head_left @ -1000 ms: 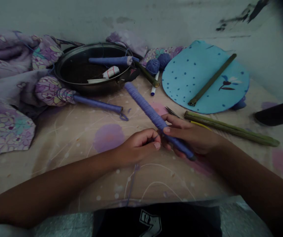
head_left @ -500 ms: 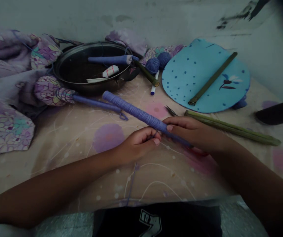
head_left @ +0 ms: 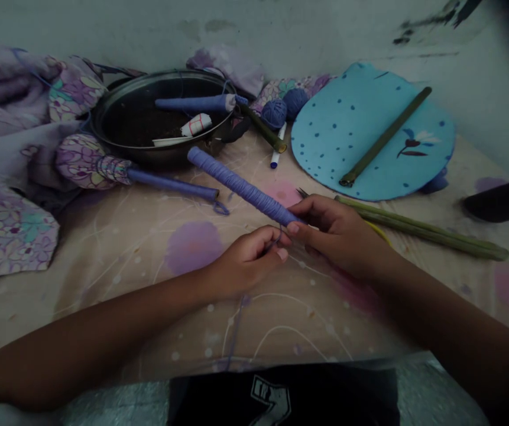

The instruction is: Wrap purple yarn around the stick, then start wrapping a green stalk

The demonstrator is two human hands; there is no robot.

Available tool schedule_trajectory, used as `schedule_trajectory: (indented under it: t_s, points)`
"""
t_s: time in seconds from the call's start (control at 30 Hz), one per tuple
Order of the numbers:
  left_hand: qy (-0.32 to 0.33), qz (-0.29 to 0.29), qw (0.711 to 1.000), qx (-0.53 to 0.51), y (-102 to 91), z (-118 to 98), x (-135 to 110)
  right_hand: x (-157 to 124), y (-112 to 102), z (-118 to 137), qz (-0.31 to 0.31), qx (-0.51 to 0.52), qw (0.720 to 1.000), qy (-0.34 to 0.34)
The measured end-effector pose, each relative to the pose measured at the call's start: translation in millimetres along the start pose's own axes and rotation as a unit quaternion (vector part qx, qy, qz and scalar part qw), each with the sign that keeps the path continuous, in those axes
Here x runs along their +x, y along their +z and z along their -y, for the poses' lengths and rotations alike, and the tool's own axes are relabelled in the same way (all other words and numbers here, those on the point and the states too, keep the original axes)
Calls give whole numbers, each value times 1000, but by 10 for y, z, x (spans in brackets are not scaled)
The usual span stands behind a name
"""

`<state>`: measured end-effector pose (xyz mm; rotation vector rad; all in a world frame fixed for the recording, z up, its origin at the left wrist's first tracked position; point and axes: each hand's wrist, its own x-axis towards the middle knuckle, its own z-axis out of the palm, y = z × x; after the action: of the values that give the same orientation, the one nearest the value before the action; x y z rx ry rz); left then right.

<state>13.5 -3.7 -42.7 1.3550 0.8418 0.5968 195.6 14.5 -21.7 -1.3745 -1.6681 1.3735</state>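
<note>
A stick wrapped in blue-purple yarn (head_left: 243, 188) slants up to the left above the table. My right hand (head_left: 340, 236) grips its lower end between thumb and fingers, hiding that end. Just left of it, my left hand (head_left: 252, 257) is closed on a strand of yarn (head_left: 279, 235) that runs up to the stick. The same colour of strand trails below my left hand to the table's front edge. Behind my right hand lie scissors with dark pointed tips, partly covered, and a yellow piece of their handle shows.
A dark pan (head_left: 148, 155) holds another wrapped stick (head_left: 192, 105) and a small white roll (head_left: 196, 125). Yarn balls (head_left: 274, 113), a marker (head_left: 276, 151) and a blue round mat (head_left: 325, 136) with a green stick (head_left: 387, 136) lie behind. Green stems (head_left: 435, 232) rest at right, floral cloth (head_left: 10, 231) at left.
The wrapped stick has turned and lifted a little at its far end. My right hand has shifted slightly left, with its fingers more bent. The left hand stays nearly in place.
</note>
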Motion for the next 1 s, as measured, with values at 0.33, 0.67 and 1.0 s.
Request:
schedule_trajectory:
  t_s: [0.33, 0.67, 1.0]
  points:
    - [18, 32, 996, 80, -5, 8, -6, -14, -26, 60, 58, 115, 988, 91]
    - [1, -4, 1000, -19, -2, 11, 0, 33, -55, 1, 20, -158, 979, -125]
    - [-23, -36, 998, -54, 14, -34, 43, 17, 1, -141, -101, -420, 836, -339]
